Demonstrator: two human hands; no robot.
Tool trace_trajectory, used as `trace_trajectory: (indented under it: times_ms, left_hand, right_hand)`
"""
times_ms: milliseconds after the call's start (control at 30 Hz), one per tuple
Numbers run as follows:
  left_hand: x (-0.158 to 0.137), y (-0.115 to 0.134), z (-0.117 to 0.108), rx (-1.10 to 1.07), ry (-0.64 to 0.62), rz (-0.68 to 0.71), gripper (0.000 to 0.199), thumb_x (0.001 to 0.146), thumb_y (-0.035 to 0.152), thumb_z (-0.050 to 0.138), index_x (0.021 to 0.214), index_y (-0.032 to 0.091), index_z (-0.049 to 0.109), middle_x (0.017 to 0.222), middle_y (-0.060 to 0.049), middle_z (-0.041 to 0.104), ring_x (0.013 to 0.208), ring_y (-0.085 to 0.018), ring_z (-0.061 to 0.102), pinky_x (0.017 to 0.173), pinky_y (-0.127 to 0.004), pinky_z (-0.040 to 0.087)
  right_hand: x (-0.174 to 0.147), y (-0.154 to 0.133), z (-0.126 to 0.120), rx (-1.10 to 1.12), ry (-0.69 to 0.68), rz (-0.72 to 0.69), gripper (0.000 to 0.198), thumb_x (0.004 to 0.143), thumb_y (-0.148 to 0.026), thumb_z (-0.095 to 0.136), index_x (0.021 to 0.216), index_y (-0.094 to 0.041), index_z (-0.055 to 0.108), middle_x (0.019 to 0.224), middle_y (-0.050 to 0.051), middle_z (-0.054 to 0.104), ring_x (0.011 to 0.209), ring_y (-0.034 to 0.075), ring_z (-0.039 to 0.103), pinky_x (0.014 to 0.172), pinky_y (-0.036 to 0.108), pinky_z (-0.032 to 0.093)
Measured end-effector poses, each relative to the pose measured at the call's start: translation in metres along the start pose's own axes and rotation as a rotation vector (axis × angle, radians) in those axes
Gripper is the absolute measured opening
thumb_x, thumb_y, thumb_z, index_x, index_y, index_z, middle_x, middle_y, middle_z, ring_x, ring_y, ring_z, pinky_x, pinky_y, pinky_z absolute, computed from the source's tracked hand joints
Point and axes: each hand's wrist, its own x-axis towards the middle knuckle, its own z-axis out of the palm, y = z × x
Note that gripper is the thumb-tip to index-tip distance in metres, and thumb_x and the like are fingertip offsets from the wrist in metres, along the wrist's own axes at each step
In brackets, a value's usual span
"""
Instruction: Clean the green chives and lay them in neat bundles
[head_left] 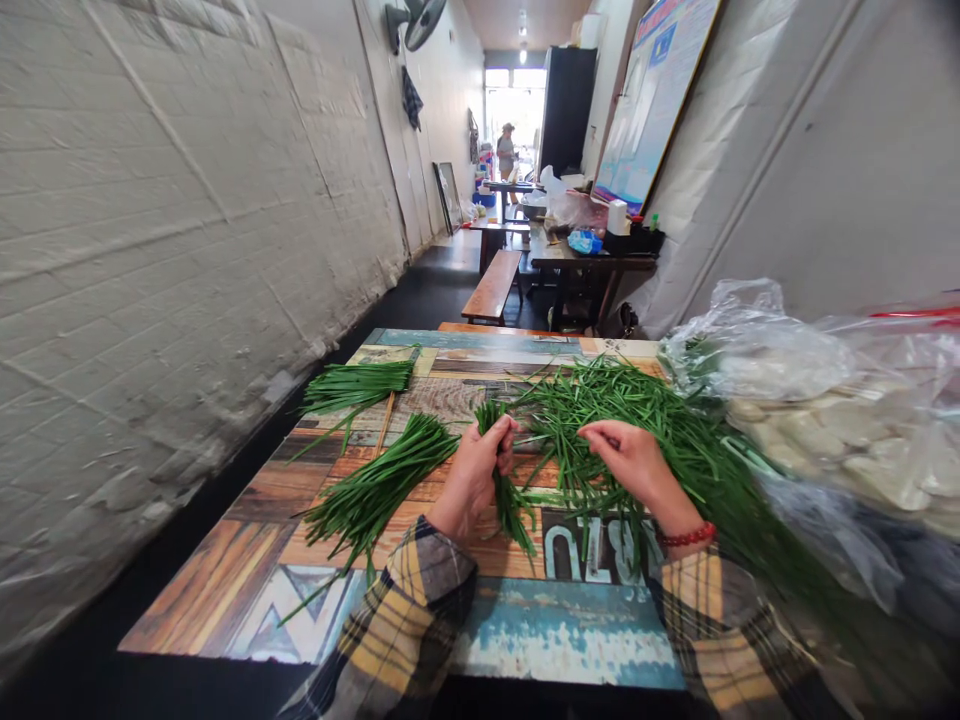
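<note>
My left hand (480,465) is wrapped round a small bunch of green chives (514,515), whose leaves stick out above and below the fist. Over the edge of a large loose heap of chives (622,400), my right hand (626,460) hovers with thumb and fingertips pinched together; what they hold, if anything, is too small to make out. To the left of my left hand lies a gathered bundle of chives (382,475). Farther back on the left is another bundle (360,385), with a thin brown stick (386,425) between the two.
The patterned wooden table (210,590) fills the foreground. Clear plastic bags (847,400) with pale contents crowd its right side. Beyond are a bench (493,285), a cluttered dark table (592,258) and a distant person (506,150). Walls run along both sides.
</note>
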Motion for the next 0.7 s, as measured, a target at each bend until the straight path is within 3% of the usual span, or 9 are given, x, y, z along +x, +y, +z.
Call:
trace_trajectory:
  times_ms: [133,233,367,500,700]
  left_hand:
    - [0.002,0.0,-0.001,0.014,-0.015,0.008,0.032,0.065,0.039,0.074,0.071,0.014,0.056,0.053,0.007,0.041,0.039,-0.003,0.031,0.036,-0.017,0.022]
    - [0.003,0.001,0.0,0.03,-0.013,-0.001,0.032,0.065,0.04,0.073,0.071,0.014,0.056,0.052,0.007,0.04,0.039,-0.003,0.031,0.036,-0.017,0.023]
    - [0.003,0.002,0.002,0.033,-0.031,-0.013,0.031,0.065,0.04,0.073,0.071,0.013,0.057,0.051,0.008,0.039,0.039,-0.003,0.031,0.036,-0.017,0.024]
    - [0.002,0.003,0.003,0.024,-0.035,-0.007,0.031,0.065,0.04,0.073,0.072,0.014,0.057,0.051,0.008,0.04,0.039,-0.003,0.03,0.036,-0.017,0.024]
    - [0.003,0.002,0.001,0.036,-0.034,0.007,0.033,0.063,0.04,0.073,0.071,0.014,0.056,0.05,0.008,0.04,0.039,-0.003,0.032,0.035,-0.017,0.024]
  right_hand:
    - [0.007,0.019,-0.02,0.143,0.461,0.124,0.037,0.084,-0.046,0.049,0.103,-0.019,0.068,0.078,0.005,0.068,0.065,0.017,0.058,0.061,0.029,0.044]
    - [0.003,0.029,-0.041,0.29,0.569,0.181,0.037,0.082,-0.045,0.053,0.104,-0.018,0.065,0.081,0.005,0.067,0.064,0.015,0.056,0.059,0.028,0.045]
    - [-0.011,0.037,-0.069,0.262,0.477,0.213,0.034,0.08,-0.045,0.057,0.1,-0.018,0.066,0.082,0.004,0.067,0.069,0.017,0.058,0.064,0.029,0.046]
    - [-0.026,0.044,-0.092,0.019,0.27,0.182,0.032,0.084,-0.045,0.053,0.099,-0.02,0.068,0.085,0.007,0.07,0.079,0.023,0.063,0.07,0.034,0.047]
    - [-0.044,0.045,-0.091,-0.46,0.076,0.11,0.027,0.084,-0.043,0.053,0.091,-0.022,0.069,0.09,0.006,0.07,0.082,0.022,0.063,0.073,0.032,0.046]
